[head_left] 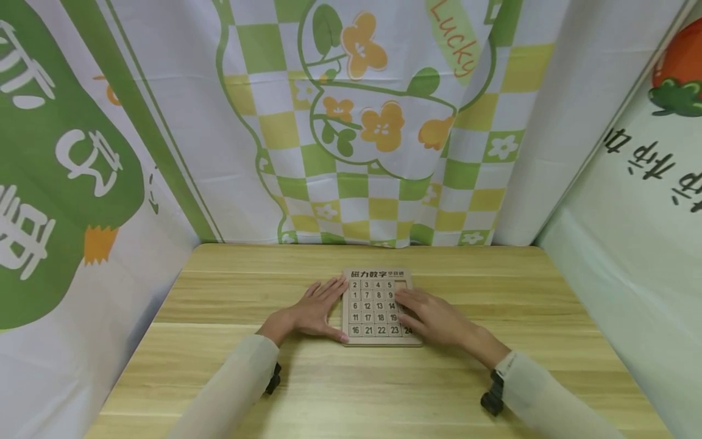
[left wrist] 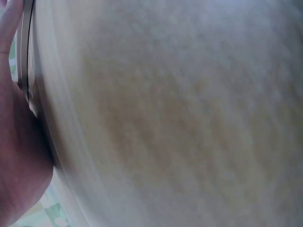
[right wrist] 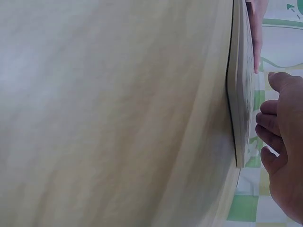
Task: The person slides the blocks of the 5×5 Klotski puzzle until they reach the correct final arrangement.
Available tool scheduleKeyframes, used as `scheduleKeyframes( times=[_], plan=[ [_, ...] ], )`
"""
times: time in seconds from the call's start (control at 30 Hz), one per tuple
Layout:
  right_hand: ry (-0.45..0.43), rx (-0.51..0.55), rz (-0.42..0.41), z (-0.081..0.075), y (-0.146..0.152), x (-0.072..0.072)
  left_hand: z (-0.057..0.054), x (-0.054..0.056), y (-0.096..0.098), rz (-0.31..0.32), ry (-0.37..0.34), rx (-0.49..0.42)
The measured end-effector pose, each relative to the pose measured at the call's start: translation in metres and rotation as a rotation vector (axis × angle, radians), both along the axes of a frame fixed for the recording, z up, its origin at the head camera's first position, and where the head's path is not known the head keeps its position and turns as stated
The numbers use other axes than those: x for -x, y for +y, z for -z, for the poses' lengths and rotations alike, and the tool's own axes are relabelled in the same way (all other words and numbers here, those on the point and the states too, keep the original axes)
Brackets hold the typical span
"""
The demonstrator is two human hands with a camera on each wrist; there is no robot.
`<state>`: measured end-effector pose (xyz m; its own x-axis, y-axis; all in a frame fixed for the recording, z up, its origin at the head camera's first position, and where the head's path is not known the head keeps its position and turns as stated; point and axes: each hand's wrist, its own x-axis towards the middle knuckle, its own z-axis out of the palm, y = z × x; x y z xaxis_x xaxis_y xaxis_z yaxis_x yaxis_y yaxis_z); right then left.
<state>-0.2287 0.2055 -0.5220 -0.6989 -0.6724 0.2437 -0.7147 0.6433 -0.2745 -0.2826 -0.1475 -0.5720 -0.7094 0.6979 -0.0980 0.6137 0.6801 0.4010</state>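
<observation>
A wooden number slide puzzle (head_left: 381, 341) lies flat on the table, its numbered tiles in rows under a printed heading. The top row reads 2, 3, 4, 5, with a bare slot at its right end. Along the puzzle's left edge rests my left hand (head_left: 314, 312), fingers stretched toward the upper corner and thumb at the lower one. My right hand (head_left: 439, 317) lies over the right-hand column, fingertips at the tiles below the slot, hiding several of them. The right wrist view shows that hand (right wrist: 289, 137) with fingers slightly bent above the puzzle's edge (right wrist: 239, 94).
The wooden table (head_left: 351, 390) extends around the puzzle on all sides. A checkered, flowered curtain (head_left: 378, 201) hangs at its back edge, with printed white cloth (head_left: 620, 256) at the right and green-and-white cloth (head_left: 66, 183) at the left. Dark wrist cameras (head_left: 492, 396) sit under both sleeves.
</observation>
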Motion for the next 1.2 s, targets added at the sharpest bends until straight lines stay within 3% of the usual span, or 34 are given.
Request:
scheduleKeyframes(
  times=[0.33,0.67,1.2],
  plan=[
    [-0.043,-0.017,-0.032,-0.009,-0.023,0.006,0.002,0.001,-0.001,-0.012,0.008,0.013],
    [-0.11,-0.051,-0.057,-0.009,-0.045,0.013,0.002,0.0,-0.001,-0.009,-0.001,0.002],
    [-0.141,-0.084,-0.062,-0.002,-0.07,0.024,-0.015,-0.006,0.001,0.019,-0.04,-0.035]
  ],
)
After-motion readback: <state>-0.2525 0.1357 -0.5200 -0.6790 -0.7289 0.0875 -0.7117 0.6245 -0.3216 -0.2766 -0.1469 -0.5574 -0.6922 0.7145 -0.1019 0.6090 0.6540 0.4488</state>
